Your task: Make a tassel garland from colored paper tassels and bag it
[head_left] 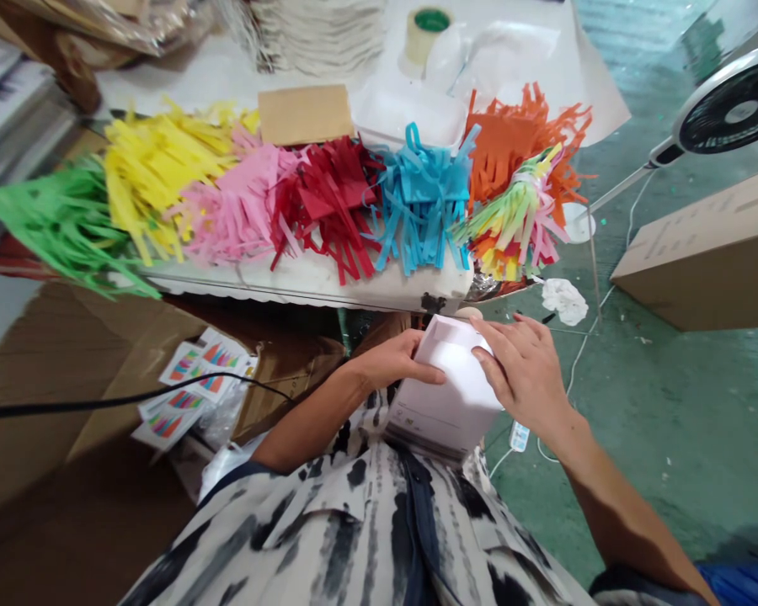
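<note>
A white cardboard box (pixel 450 383) with small print near its lower end leans against my belly, below the table's front edge. My left hand (pixel 403 364) grips its left side, thumb lying across the face. At the box's upper right, my right hand (pixel 523 370) holds the edge with bent fingers. Tissue-paper fringe lies along the table in front: green (pixel 69 215), yellow (pixel 164 160), pink (pixel 240 198), red (pixel 334 194), blue (pixel 424 198) and orange (pixel 505 139). A multicoloured fringe bundle (pixel 523 219) sits at the right corner, closest to my hands.
Behind the fringes are a brown card piece (pixel 305 115), a white tray (pixel 410 118) and a tape roll (pixel 428 38). An open carton (pixel 120 370) with printed cards (pixel 183 391) stands at left. To the right are a fan (pixel 733 105), a large carton (pixel 707 252) and floor cables.
</note>
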{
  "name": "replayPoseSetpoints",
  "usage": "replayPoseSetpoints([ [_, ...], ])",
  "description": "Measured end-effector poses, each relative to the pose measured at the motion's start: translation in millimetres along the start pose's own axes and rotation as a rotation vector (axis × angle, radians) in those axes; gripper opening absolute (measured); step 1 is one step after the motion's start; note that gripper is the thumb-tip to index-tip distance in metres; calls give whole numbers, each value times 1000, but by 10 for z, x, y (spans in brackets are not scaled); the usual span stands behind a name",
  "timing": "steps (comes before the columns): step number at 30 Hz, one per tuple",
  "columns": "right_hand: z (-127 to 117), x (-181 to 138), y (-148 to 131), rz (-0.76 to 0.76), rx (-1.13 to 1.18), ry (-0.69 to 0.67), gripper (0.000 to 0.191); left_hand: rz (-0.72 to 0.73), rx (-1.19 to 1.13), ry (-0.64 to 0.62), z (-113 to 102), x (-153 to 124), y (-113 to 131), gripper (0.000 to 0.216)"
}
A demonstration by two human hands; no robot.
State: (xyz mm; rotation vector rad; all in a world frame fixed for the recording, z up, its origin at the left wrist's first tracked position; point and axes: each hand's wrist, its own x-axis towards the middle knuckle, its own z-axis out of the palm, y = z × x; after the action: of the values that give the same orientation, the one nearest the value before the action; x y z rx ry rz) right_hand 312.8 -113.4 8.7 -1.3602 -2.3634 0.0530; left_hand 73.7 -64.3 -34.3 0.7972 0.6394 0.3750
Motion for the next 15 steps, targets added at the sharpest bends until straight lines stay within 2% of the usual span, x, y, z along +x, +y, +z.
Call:
replayPoseSetpoints([
  [2, 15, 6, -9, 5, 22, -21, 47, 20, 0, 45, 42, -9, 76, 57],
  [7, 24, 23, -37, 40, 51, -33, 45, 131, 80, 266, 178, 34, 241, 50],
  [11, -107, 32, -9, 124, 236, -83, 46, 142, 121, 274, 187, 53, 305, 49],
  [15, -238, 28, 55, 318, 438, -112, 31, 115, 75, 262, 138, 34, 350, 50],
])
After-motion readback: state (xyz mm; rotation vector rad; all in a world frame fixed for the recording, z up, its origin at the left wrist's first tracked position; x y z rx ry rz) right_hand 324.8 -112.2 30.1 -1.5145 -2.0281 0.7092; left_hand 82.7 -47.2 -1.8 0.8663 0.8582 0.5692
